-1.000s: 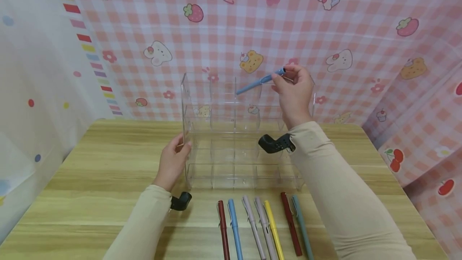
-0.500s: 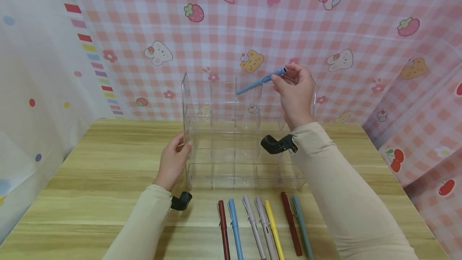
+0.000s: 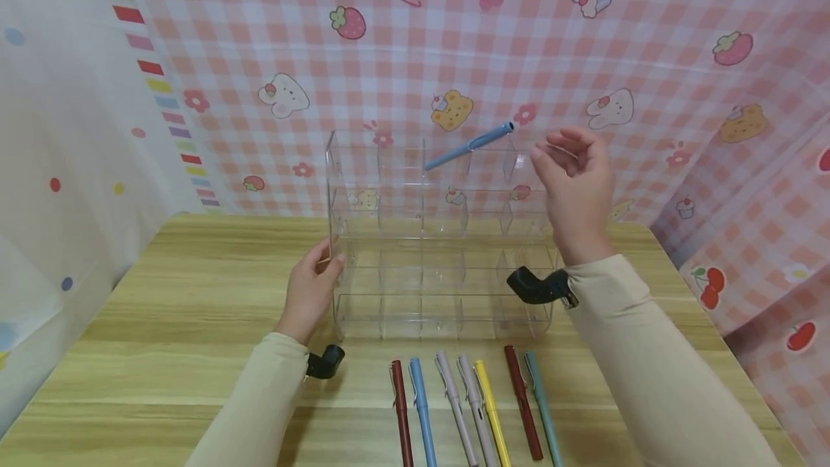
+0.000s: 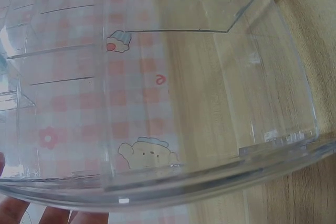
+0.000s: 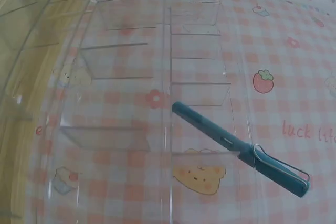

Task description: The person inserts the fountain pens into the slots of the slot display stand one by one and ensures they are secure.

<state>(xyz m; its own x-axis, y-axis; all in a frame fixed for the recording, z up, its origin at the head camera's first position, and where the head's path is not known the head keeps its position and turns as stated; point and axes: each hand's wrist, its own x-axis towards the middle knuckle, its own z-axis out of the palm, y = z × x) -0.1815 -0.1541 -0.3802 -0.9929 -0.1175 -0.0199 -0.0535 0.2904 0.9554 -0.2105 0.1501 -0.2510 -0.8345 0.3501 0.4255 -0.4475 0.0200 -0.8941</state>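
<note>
A clear acrylic rack (image 3: 400, 251) with rows of small compartments stands upright on the table. My left hand (image 3: 308, 292) grips its left side wall, thumb at the front and fingers outside; a few fingertips (image 4: 55, 216) show below the wall in the left wrist view. A blue pen (image 3: 470, 145) with a metal clip leans slantwise in the top row, its clip end raised to the right. To the right of that pen is my right hand (image 3: 578, 189), apart from it, fingers loosely bent and holding nothing. The right wrist view shows the pen (image 5: 239, 148) resting across a divider.
Several pens lie before the rack: a dark red pen (image 3: 401, 413), a light blue pen (image 3: 423, 413), two pale lilac pens, a yellow pen (image 3: 493, 413), another dark red pen (image 3: 522, 402) and a green pen (image 3: 543, 409). A checked cloth (image 3: 402, 78) hangs behind.
My right hand has let go of the blue pen and moved right and slightly down from it. The pen stays slanted in the top row. My left hand has not moved.
</note>
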